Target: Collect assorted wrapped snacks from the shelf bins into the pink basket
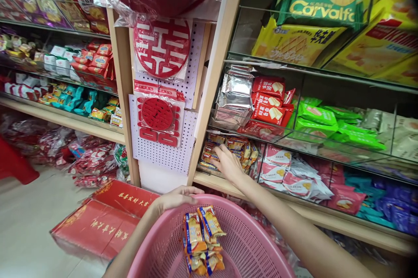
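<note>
My left hand grips the far rim of a pink plastic basket held low in front of me. Several small orange snack packets lie inside the basket. My right hand reaches into the lowest shelf compartment and rests on a pile of the same orange snack packets, fingers curled over them. Whether a packet is pinched between the fingers is hidden.
Shelves hold snack packs: red and silver, green, pink-white, blue. Yellow and green biscuit boxes sit on top. A pegboard post with red paper ornaments stands centre. Red boxes lie on the floor.
</note>
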Motion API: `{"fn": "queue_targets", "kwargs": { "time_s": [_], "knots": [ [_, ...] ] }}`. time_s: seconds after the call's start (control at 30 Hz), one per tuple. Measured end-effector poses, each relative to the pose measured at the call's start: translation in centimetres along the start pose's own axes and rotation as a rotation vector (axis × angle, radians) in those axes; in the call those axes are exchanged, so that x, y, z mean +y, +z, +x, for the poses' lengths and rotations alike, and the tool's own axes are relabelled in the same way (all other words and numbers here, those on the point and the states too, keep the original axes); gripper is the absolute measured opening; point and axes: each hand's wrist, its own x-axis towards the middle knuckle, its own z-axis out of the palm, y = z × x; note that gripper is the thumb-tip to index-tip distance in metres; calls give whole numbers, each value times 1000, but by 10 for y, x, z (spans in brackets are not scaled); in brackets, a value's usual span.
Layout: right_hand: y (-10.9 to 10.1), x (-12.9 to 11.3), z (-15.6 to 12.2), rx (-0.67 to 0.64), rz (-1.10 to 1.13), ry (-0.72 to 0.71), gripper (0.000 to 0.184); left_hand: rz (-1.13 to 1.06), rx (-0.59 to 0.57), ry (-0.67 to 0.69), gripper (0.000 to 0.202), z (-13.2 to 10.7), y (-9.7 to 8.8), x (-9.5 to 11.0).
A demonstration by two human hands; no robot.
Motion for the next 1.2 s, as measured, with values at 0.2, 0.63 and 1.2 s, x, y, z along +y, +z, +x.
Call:
{"fn": "queue_targets", "kwargs": {
  "time_s": [0.2, 0.63, 1.2],
  "knots": [
    [-4, 4, -2, 26, -9, 16, 25, 9, 9, -2, 43, 0, 0, 0],
    [4, 16, 10, 72, 119, 9, 24, -9, 13, 0, 45, -1, 1, 0],
    [-17, 30, -12, 254, -148, -42, 35, -22, -3, -4, 46, 1, -2, -4]
  ]
}}
